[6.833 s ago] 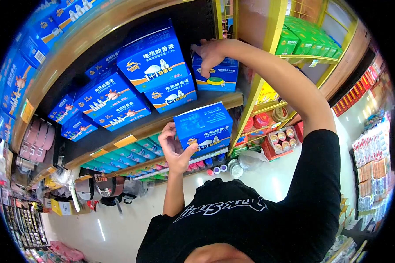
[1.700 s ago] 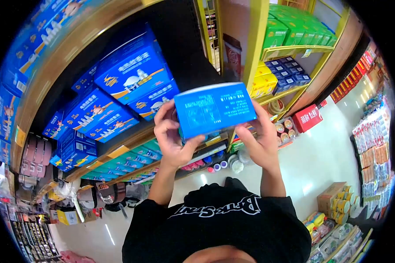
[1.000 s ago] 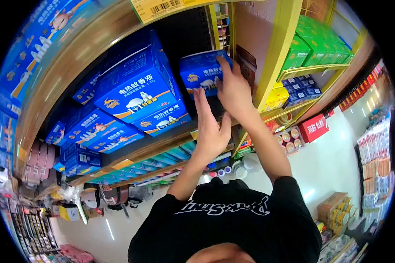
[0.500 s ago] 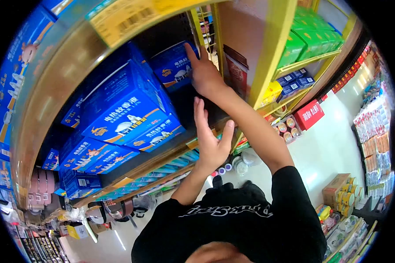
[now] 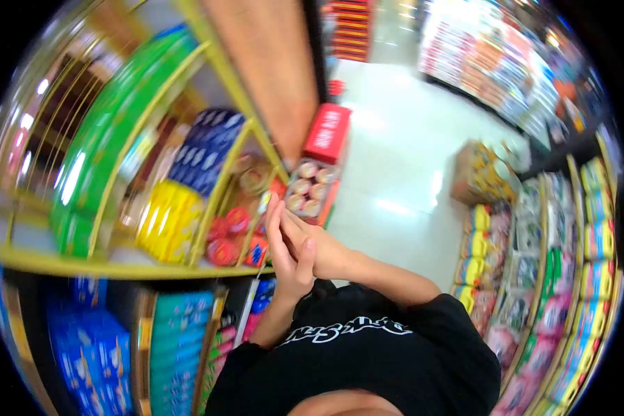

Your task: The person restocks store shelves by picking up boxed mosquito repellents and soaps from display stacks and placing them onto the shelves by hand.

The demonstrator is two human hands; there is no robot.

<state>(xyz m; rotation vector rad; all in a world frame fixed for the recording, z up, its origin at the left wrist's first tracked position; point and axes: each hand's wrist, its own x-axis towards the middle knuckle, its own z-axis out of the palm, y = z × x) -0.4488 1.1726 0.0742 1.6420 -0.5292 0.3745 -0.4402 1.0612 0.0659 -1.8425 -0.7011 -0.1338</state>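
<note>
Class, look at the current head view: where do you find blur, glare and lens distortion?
Head view: the green boxes smear and bow into an arc; the blue boxes are blurred too; the left hand looks crisper; white glare patches mark the floor; black corners frame the rounded, fisheye-like picture.

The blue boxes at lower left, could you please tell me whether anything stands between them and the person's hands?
Yes: in this view, the teal packs and a brown shelf edge lie between the blue boxes and the left hand and right hand. This view cannot settle whether they would block a reach.
</note>
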